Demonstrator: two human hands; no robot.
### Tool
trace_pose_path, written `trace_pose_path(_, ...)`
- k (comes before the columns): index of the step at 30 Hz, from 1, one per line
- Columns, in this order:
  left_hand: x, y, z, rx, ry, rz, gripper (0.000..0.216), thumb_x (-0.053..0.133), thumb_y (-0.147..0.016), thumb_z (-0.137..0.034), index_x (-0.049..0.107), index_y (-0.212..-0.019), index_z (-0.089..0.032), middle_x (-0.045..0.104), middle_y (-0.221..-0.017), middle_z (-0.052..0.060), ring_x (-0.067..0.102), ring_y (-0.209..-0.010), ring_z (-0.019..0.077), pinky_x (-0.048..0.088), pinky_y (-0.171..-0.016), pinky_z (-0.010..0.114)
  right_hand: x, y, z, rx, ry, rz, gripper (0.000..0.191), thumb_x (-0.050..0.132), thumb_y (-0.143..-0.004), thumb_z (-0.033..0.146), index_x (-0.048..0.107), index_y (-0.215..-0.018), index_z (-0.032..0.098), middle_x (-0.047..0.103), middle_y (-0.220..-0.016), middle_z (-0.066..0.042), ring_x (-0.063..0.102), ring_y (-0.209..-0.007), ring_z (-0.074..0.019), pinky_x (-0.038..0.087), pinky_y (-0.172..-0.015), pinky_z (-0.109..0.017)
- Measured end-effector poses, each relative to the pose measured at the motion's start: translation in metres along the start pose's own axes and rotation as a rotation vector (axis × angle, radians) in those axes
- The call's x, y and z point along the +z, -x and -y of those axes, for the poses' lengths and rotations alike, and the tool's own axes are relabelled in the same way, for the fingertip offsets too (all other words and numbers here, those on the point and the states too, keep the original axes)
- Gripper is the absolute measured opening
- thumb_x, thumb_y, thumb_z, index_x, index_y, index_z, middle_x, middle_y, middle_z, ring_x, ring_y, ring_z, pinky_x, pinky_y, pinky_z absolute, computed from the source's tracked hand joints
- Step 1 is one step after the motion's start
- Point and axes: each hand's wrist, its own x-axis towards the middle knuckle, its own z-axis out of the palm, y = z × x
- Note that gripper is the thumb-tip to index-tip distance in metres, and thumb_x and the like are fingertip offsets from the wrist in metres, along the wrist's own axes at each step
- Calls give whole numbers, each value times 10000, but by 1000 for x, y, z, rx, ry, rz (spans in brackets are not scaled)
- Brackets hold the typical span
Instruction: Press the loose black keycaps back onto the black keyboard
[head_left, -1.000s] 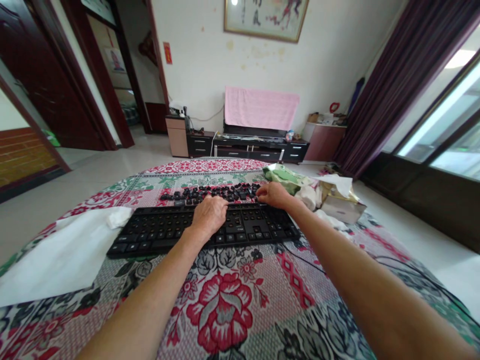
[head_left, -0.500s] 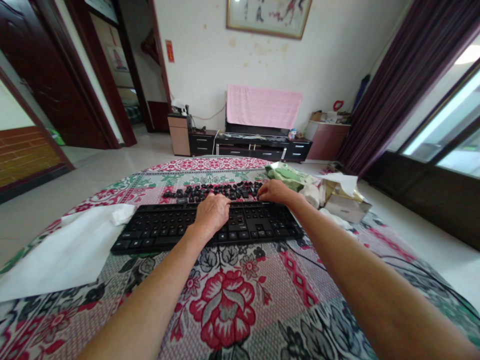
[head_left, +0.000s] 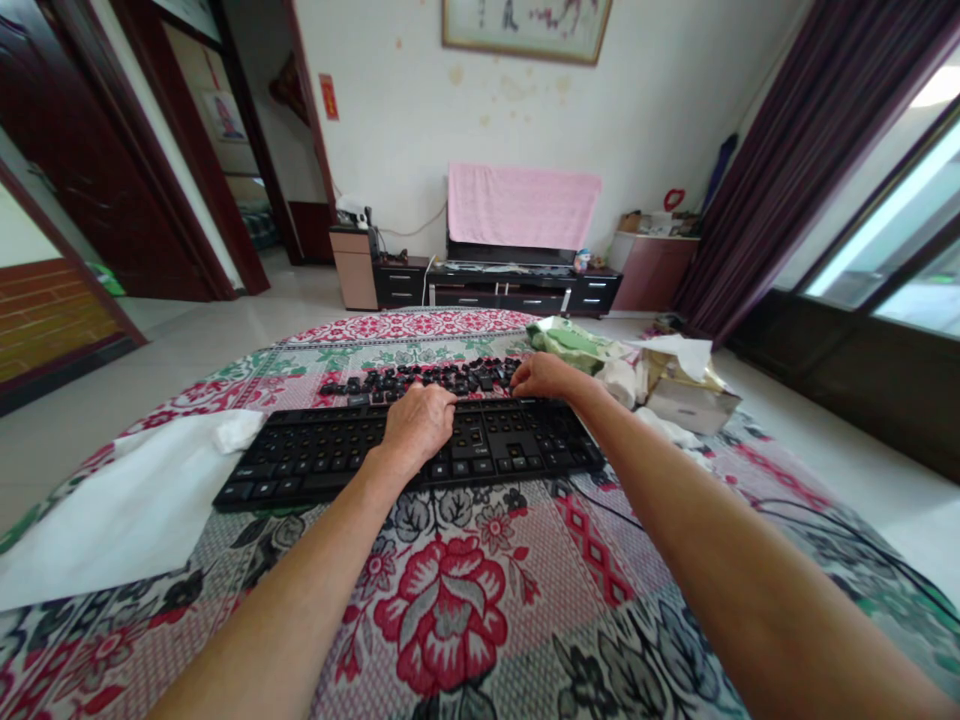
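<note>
A black keyboard [head_left: 300,455] lies across the table, most of its keycaps off, with keys still seated along the bottom row. Loose black keycaps [head_left: 465,378] are heaped in a long strip just behind it. My left hand [head_left: 420,425] rests over the middle of the keyboard with curled fingers, the index finger pointing right. Whatever it grips, if anything, is hidden. At the right end of the heap, by the keyboard's back edge, my right hand [head_left: 544,377] has its fingertips pinched together. I cannot make out what is between them.
A patterned cloth [head_left: 450,610] covers the table. White paper [head_left: 135,510] with a crumpled tissue [head_left: 238,430] lies left of the keyboard. To the right are a green package [head_left: 566,340], a tissue box [head_left: 690,395] and a black cable [head_left: 817,525].
The view has shifted slightly, so everything sits a little further left in the picture. Both hands keep nearly the same places over the keyboard and the keycaps.
</note>
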Motion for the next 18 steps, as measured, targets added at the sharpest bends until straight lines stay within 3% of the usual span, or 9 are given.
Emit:
trace_pose_path(5, 0, 0, 0, 1, -10, -5, 292, 379, -790, -269, 643, -913, -252, 635, -945, 16, 531, -897, 190, 408, -840, 314, -1, 2, 3, 8, -48, 17, 217, 563, -593, 280, 687, -716, 151, 612, -603, -4, 496, -543, -110, 359, -505, -209)
trace_pose_path(12, 1, 0, 1, -10, -4, -8, 295, 384, -785, -283, 638, -931, -248, 638, -936, 20, 526, -908, 192, 414, -827, 303, -23, 37, -2, 21, -158, -161, 222, 519, -648, 326, 628, -714, 144, 562, -584, 2, 456, -516, -89, 341, -490, -213)
trace_pose_path(18, 1, -1, 1, -27, -8, -5, 291, 385, -784, -296, 640, -921, -260, 639, -945, 1, 527, -893, 191, 424, -803, 294, -49, 84, -14, 5, -230, 168, 184, 553, -637, 319, 597, -741, 173, 559, -602, 6, 465, -529, -102, 368, -507, -236)
